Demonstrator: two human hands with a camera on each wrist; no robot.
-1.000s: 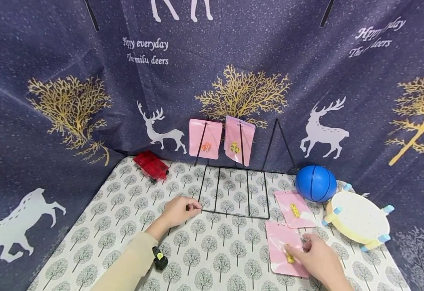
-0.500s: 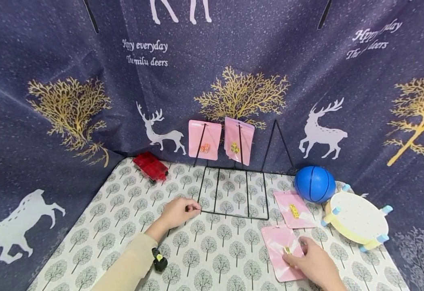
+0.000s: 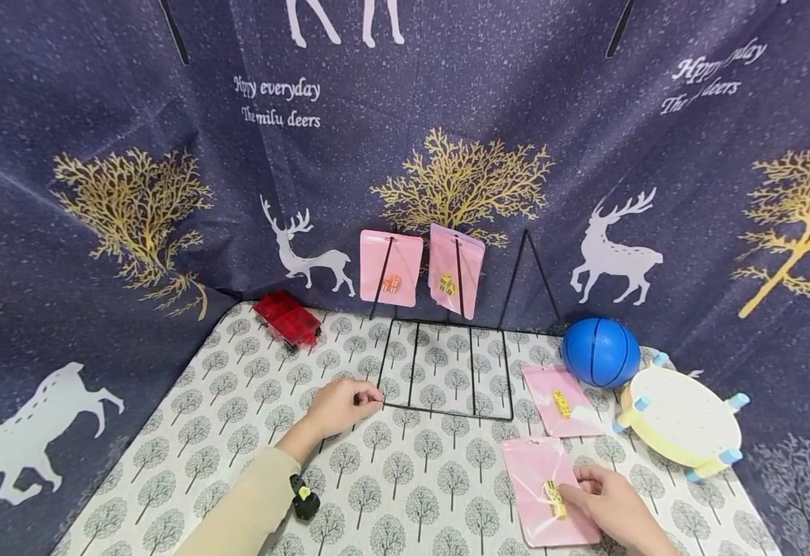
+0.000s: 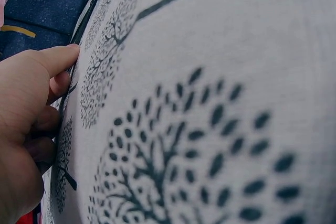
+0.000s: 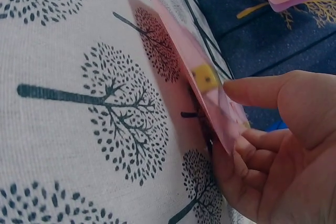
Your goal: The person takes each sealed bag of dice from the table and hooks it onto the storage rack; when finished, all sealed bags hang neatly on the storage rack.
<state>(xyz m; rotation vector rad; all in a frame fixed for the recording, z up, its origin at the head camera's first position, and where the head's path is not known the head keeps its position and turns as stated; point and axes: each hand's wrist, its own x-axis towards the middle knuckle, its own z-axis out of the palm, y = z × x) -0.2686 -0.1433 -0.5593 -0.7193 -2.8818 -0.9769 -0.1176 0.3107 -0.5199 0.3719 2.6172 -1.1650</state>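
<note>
My right hand (image 3: 616, 506) pinches the right edge of a pink pouch (image 3: 533, 467) holding yellow dice, at the table's near right. In the right wrist view that pouch (image 5: 178, 43) tilts up off the cloth, thumb on its face beside a yellow die and fingers behind. My left hand (image 3: 343, 405) holds the near left corner of a black wire display rack (image 3: 472, 371). Two pink pouches hang on its prongs: one with orange dice (image 3: 405, 262), one with yellow dice (image 3: 472, 266). Another pink pouch (image 3: 543, 382) with yellow dice lies right of the rack.
A blue ball (image 3: 601, 353) sits at the back right, beside an upturned cream stool (image 3: 682, 417) with light-blue feet. A red toy cart (image 3: 286, 318) stands at the back left. Behind the table hangs a dark blue deer-print curtain (image 3: 168, 108).
The pouch in my right hand has shifted slightly toward me, and my right thumb has moved to the right off the dice. My left hand holds still on the rack.
</note>
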